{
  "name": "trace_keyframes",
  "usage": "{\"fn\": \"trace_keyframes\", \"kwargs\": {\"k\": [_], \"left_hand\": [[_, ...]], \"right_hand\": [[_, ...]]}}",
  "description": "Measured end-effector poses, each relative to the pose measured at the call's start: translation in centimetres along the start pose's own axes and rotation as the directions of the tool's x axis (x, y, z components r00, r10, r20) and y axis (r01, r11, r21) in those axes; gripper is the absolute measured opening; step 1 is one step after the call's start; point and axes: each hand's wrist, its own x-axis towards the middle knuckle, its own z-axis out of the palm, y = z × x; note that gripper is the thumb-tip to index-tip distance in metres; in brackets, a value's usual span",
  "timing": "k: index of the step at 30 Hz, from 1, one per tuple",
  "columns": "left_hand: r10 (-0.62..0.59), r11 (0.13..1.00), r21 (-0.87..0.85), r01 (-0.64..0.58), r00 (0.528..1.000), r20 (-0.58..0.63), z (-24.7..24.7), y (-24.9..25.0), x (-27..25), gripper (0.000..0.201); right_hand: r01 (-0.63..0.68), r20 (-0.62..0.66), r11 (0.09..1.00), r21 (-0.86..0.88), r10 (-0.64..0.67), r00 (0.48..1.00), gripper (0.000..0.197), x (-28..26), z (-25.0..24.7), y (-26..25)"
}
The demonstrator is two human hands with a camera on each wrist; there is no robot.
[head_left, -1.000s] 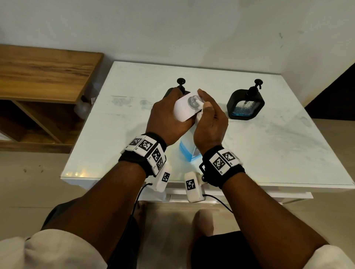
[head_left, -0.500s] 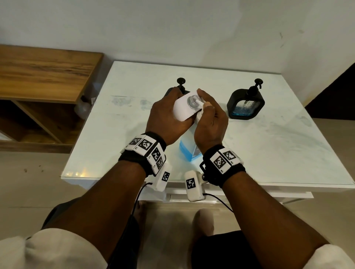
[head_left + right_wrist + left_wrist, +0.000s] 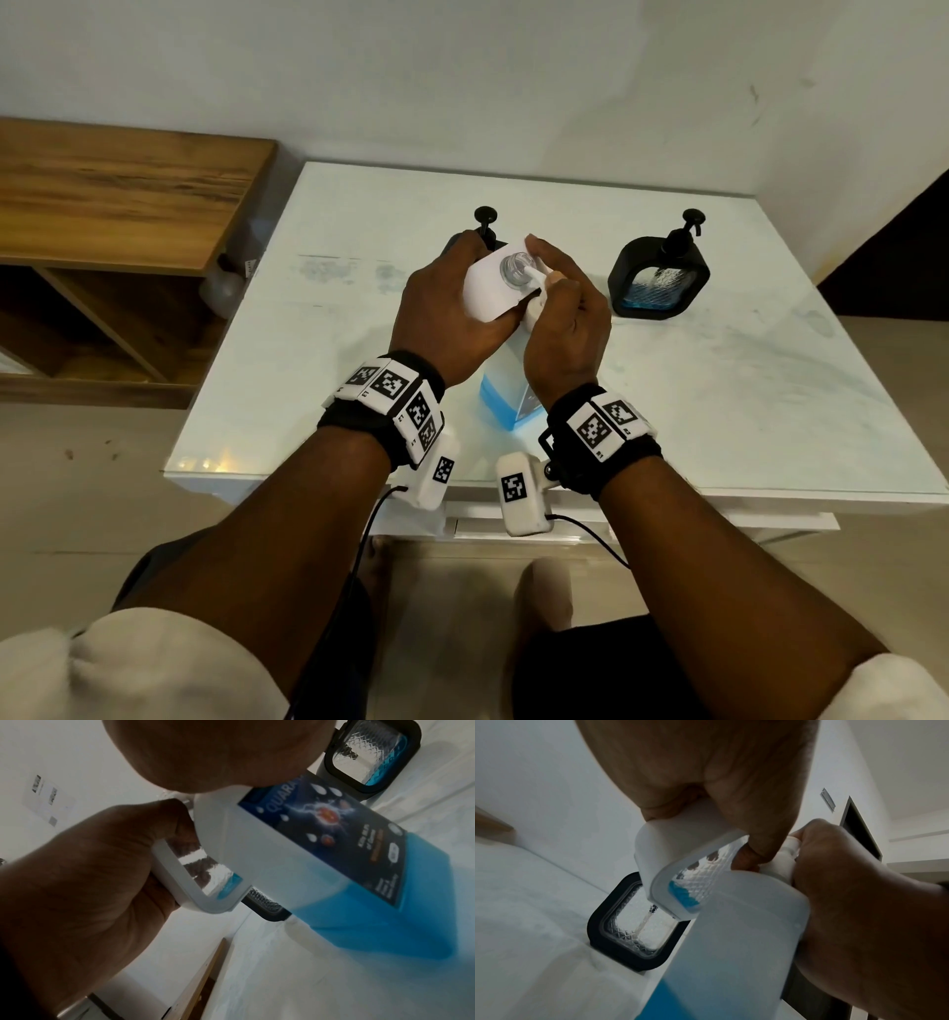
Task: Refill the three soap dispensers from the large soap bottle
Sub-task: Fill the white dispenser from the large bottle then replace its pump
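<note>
1. The left hand (image 3: 447, 313) grips a white soap dispenser (image 3: 490, 288), tilted with its open clear neck facing up.
2. The right hand (image 3: 565, 329) is wrapped round the top of the large soap bottle (image 3: 506, 401), which stands on the tabletop (image 3: 719, 411) with blue soap in its lower part.
3. The bottle's top sits against the white dispenser's neck.
4. A black dispenser (image 3: 660, 277) stands to the right, holding some blue soap.
5. Another black dispenser (image 3: 485, 226) stands behind the hands, mostly hidden.
6. A wooden shelf (image 3: 118, 205) is at left.
</note>
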Motion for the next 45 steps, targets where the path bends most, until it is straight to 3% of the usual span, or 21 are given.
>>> {"fn": "trace_keyframes", "kwargs": {"k": [20, 29, 45], "left_hand": [[-0.021, 1.000, 0.002, 0.021, 1.000, 0.002, 0.14, 0.11, 0.01, 0.042], [-0.014, 1.000, -0.002, 0.014, 1.000, 0.000, 0.09, 0.03, 0.08, 0.051], [-0.021, 1.000, -0.010, 0.021, 1.000, 0.007, 0.10, 0.17, -0.02, 0.043]], "right_hand": [[0.058, 0.021, 0.998, -0.022, -0.058, 0.998, 0.055, -0.30, -0.15, 0.35], [0.025, 0.012, 0.999, 0.023, -0.025, 1.000, 0.054, 0.05, -0.02, 0.32], [0.066, -0.006, 0.998, 0.000, -0.066, 0.998, 0.054, -0.23, 0.05, 0.29]]}}
